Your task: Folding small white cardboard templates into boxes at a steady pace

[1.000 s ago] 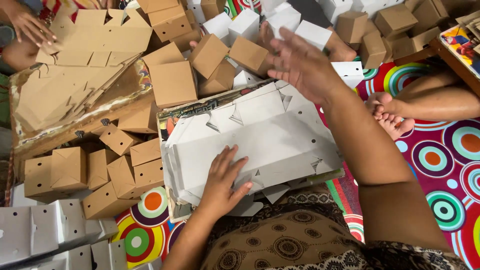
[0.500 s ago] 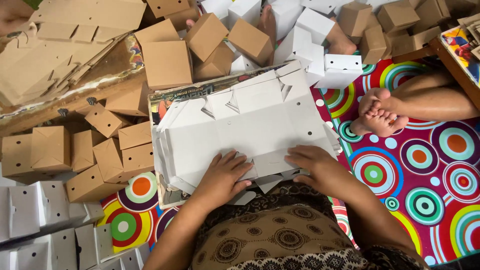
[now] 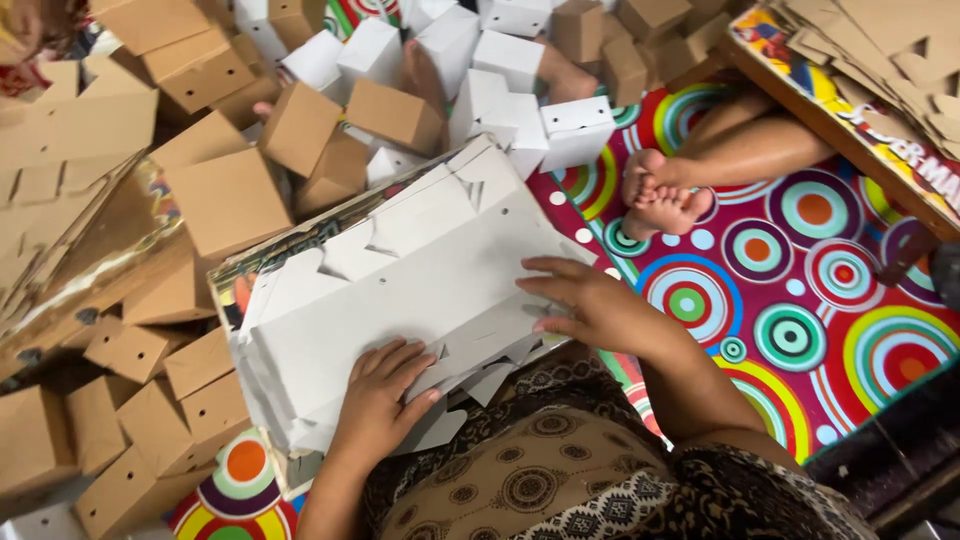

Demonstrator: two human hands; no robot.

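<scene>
Bright mat with multicoloured concentric circles (image 3: 850,330) covers the floor, right side mostly bare. Piles of folded brown cardboard boxes (image 3: 230,200) fill the left and top-left; folded white cardboard boxes (image 3: 510,60) cluster at top centre. A stack of flat brown die-cut cardboard sheets (image 3: 70,170) lies far left, another one on a wooden board at top right (image 3: 890,50). Another person's bare feet (image 3: 665,195) rest on the mat, right of the white boxes.

Centre: stack of flat white die-cut cardboard blanks (image 3: 400,290), sitting on a printed board right in front of the person's lap. Long axis runs diagonally, lower-left to upper-right, notched flap edges pointing up-left, near long edge toward the lap.

Left hand (image 3: 385,395) lies palm down on the stack's near lower edge, fingers spread and flat, pressing, not gripping. Right hand (image 3: 590,305) comes in from the right, forearm angled up-left, fingers curled loosely over the stack's right end, fingertips touching the top blank; can't tell if it pinches a sheet.
</scene>
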